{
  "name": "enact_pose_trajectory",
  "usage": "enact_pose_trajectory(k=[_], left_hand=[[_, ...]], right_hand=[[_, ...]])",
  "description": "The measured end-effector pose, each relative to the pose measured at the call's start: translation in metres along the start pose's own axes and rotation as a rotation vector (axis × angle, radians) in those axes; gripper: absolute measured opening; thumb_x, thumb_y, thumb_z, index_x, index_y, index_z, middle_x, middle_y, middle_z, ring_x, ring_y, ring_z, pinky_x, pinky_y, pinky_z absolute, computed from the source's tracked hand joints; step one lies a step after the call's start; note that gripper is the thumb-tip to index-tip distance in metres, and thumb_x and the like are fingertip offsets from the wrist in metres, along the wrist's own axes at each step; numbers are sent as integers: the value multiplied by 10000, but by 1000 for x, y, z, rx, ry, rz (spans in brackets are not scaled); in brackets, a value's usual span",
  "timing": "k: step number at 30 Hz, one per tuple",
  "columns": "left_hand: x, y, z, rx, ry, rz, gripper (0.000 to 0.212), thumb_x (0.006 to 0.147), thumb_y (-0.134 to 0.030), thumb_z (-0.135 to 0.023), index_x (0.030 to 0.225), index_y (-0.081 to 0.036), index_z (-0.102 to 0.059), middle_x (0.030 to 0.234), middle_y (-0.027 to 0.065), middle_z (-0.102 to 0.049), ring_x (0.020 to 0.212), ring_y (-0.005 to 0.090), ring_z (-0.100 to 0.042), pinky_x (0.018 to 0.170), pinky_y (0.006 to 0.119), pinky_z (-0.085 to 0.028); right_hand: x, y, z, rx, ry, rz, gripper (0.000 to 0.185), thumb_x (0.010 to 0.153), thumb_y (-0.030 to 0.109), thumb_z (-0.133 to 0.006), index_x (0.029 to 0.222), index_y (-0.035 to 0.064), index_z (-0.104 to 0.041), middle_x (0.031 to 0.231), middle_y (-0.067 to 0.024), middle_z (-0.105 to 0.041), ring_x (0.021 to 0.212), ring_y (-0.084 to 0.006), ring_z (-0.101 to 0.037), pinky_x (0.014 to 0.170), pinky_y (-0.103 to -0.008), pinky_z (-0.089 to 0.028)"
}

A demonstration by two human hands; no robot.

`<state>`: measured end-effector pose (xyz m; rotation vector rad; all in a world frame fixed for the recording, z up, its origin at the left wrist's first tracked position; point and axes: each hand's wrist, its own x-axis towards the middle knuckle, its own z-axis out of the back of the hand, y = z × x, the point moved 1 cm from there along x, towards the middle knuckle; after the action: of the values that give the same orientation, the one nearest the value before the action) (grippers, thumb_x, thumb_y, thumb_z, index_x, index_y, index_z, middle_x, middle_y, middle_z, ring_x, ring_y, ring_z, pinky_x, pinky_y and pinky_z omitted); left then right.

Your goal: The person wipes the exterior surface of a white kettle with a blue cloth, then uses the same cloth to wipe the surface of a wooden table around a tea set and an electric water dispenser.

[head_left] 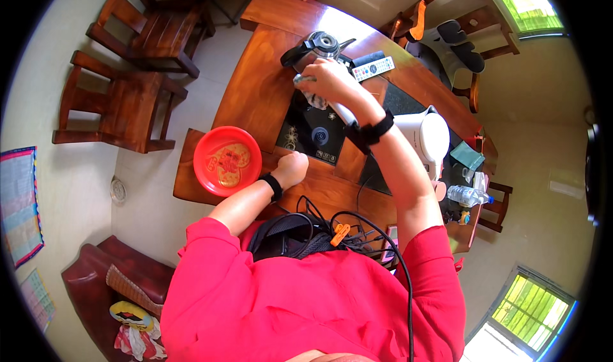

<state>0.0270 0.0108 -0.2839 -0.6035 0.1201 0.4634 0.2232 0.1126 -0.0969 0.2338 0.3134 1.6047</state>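
Observation:
My right hand (330, 79) holds a crumpled cloth (313, 96) over the far end of a black glass cooktop panel (311, 136) set in the wooden table (254, 89). Just beyond that hand stands a kettle with a black handle and lid (318, 48). My left hand (293, 167) lies curled on the near part of the table, beside the cooktop; nothing shows in it. Left of it is a round red plastic basin (227, 160) with a printed pattern inside. A white electric kettle (431, 136) stands to the right of my right forearm.
A white remote control (374, 68) lies beyond my right wrist. On the table's right side are a plastic bottle (464, 195) and a green pouch (467, 156). Black cables (349, 218) with an orange clip (340, 234) hang near my waist. Wooden chairs (127, 105) stand at left.

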Motion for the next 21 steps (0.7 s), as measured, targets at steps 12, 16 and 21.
enact_pose_trajectory(k=[12,16,21], left_hand=[[-1,1,6,-113,88,37,211,789,-122,-673,934,26,-632,934,236,-672,876,381,-678,752,460,-554],[-2,1,6,-111,79,11,213,786,-123,-674,923,32,-625,928,247,-667,871,385,-678,739,466,-554],[-4,-7,22,-102,95,38,166,792,-26,-583,898,29,-697,951,237,-688,861,370,-699,708,429,-574]], right_hand=[[-35,16,-5,-43,-304,-152,466,832,358,-705,1141,18,-627,986,-194,-670,911,-363,-646,783,-443,-505],[-59,26,-8,-18,-335,-256,423,847,273,-716,1146,5,-584,982,-228,-658,936,-405,-632,812,-457,-508],[-94,31,-8,57,-375,-342,333,816,234,-744,967,-2,-563,895,-229,-648,833,-402,-637,729,-461,-503]])
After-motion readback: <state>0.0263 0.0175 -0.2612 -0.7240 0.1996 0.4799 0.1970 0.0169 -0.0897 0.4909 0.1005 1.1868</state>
